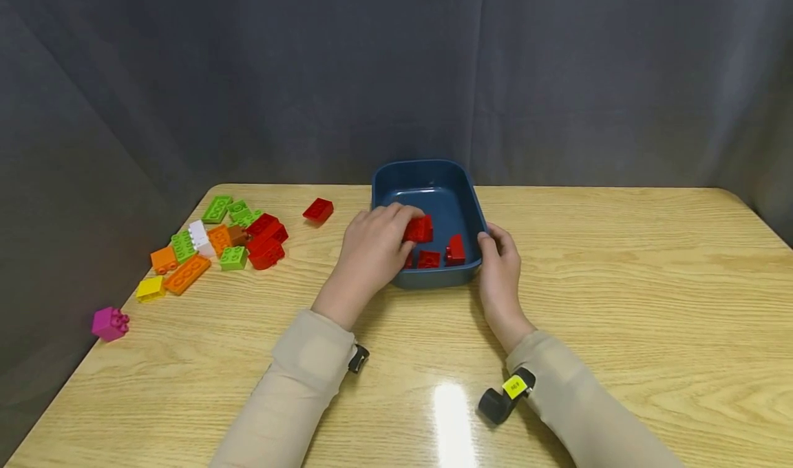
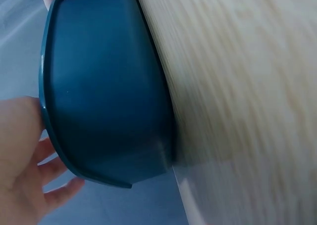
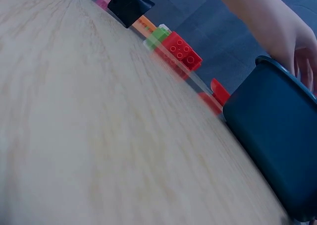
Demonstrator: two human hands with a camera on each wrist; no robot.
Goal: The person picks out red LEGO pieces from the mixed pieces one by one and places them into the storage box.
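Note:
A dark blue plastic bin (image 1: pixel 427 279) stands on the table, several red toy bricks inside it. My left hand (image 1: pixel 376 244) reaches over its near left rim and pinches a red brick (image 1: pixel 419 229) between fingers and thumb. Below that brick lie another red brick (image 1: pixel 429 259) and a red sloped brick (image 1: pixel 455 250) on the bin floor. At the near right corner my right hand (image 1: pixel 500 275) grips the bin, thumb at the rim and fingers along the outer wall. In the left wrist view the bin's wall hides the bricks.
Left of the bin lies a loose red brick (image 1: pixel 319 210). Farther left is a group of bricks, among them red bricks (image 1: pixel 266 237), an orange brick (image 1: pixel 188 274), a green brick (image 1: pixel 233 258) and a yellow brick (image 1: pixel 151 289). A magenta brick (image 1: pixel 111 324) sits by the left table edge.

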